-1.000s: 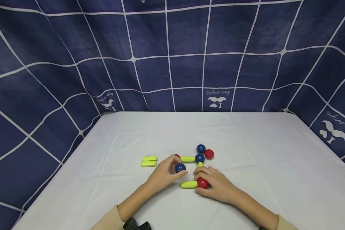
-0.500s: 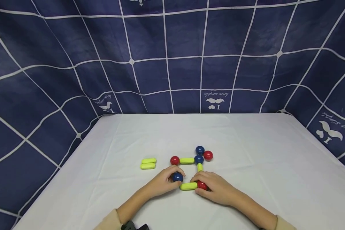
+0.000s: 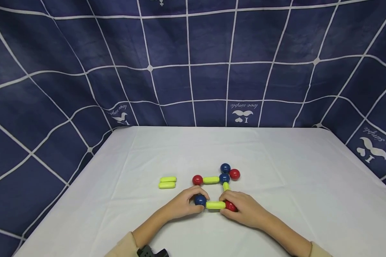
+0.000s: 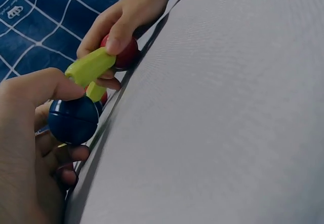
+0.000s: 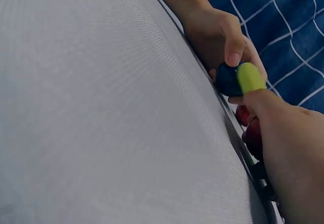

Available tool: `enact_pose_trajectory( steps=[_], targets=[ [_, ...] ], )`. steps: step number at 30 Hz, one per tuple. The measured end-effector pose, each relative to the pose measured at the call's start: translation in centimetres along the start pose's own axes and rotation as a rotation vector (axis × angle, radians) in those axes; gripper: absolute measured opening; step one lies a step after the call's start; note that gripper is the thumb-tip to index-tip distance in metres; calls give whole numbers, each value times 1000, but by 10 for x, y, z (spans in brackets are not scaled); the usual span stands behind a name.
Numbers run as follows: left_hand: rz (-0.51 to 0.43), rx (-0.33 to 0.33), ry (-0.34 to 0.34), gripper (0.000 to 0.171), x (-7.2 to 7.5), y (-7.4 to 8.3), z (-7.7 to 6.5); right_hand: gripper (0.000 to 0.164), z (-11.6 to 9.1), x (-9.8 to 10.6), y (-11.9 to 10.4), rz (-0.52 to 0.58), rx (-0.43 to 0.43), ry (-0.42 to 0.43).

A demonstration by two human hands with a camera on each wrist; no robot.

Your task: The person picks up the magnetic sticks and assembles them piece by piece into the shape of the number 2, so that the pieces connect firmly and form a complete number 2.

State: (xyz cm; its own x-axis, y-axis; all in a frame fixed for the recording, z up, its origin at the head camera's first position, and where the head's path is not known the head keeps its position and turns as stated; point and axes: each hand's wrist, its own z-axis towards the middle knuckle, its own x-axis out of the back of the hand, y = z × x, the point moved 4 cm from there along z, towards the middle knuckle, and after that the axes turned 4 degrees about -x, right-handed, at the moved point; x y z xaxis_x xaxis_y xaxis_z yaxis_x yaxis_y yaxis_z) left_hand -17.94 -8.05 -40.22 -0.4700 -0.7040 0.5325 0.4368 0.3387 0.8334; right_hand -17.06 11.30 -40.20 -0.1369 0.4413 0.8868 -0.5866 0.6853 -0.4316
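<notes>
In the head view my left hand (image 3: 182, 205) pinches a blue ball (image 3: 200, 200) between thumb and fingers. That ball meets the left end of a yellow-green rod (image 3: 215, 205). My right hand (image 3: 247, 210) grips the red ball (image 3: 230, 206) at the rod's other end, its thumb beside the joint. From under the right fingers a second rod (image 3: 226, 186) runs back to another blue ball (image 3: 224, 178). A third rod (image 3: 211, 180) links this ball to a red ball (image 3: 197, 180) behind my left hand. The left wrist view shows the held blue ball (image 4: 74, 120) close up.
Two yellow-green rods (image 3: 167, 185) lie side by side to the left. A further blue ball (image 3: 225, 168) and red ball (image 3: 234, 174) sit at the back corner of the joined pieces. A checked navy curtain (image 3: 209, 82) hangs behind the white table (image 3: 276, 150).
My left hand has come nearer and brought the blue ball to the free end of the front rod. The back red ball, partly covered before, now shows. The right hand stays on its red ball.
</notes>
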Motion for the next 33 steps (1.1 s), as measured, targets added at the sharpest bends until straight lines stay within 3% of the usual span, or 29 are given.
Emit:
enact_pose_trajectory(
  steps=[8,22,26,33],
  targets=[
    [-54,-46,11,23,6,-2,0,18,1,1,1,1,12,33],
    [-49,17,-12,21,0,-1,-2,21,-4,-1,4,48,-27,59],
    [-26,20,-16,22,0,-2,-2,28,-4,0,5,75,-53,39],
    [60,11,-34,23,6,1,3,24,2,9,7,98,-27,3]
  ],
)
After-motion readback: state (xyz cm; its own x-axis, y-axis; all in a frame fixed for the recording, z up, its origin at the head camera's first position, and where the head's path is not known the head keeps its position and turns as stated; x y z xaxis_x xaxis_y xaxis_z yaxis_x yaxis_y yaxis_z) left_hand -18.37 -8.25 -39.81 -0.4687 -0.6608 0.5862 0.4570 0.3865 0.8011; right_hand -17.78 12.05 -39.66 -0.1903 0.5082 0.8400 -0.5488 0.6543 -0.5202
